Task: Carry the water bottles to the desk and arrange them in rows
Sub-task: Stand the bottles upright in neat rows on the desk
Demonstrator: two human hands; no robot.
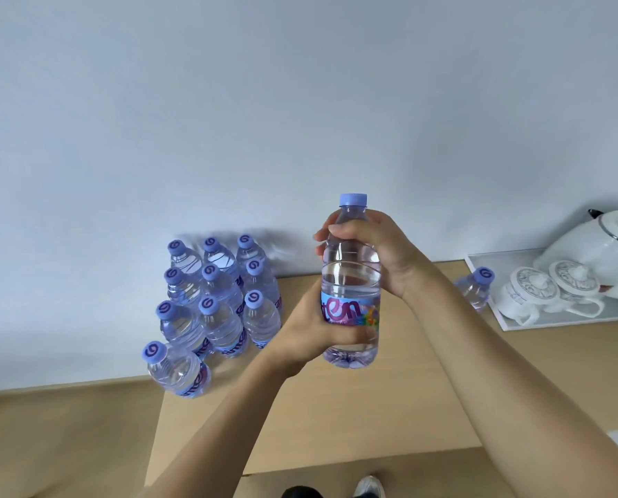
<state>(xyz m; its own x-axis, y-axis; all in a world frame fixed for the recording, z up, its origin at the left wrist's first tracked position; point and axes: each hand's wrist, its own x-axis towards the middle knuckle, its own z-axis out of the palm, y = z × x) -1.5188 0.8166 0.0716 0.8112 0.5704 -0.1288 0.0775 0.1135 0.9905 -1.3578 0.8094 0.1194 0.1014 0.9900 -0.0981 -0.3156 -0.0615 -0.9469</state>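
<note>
1. As both hands close around it, a clear water bottle (350, 282) with a lilac cap stands upright in the air above a light wooden desk (336, 407), its base clear of the surface.
2. The right hand (375, 253) curls over the bottle's shoulder just below the cap, fingers wrapped across the front.
3. The left hand (311, 332) grips the lower half, fingers curled round the colourful label near the base.
4. To the left, ten matching bottles (214, 300) stand on the desk against a pale wall (300, 102): nine packed closely in three rows of three, caps up.
5. A tenth, the front bottle (178, 372), stands at the near left corner of that block, close to the desk edge.
6. Off to the right, a lone bottle (474, 289) stands partly hidden behind the right forearm, just beside a white tray (551, 323).
7. On the tray sit two white lidded cups (548, 289) with a white kettle (598, 246) behind them.
8. At the bottom edge, a shoe (370, 487) shows on the floor below the desk's near edge.
</note>
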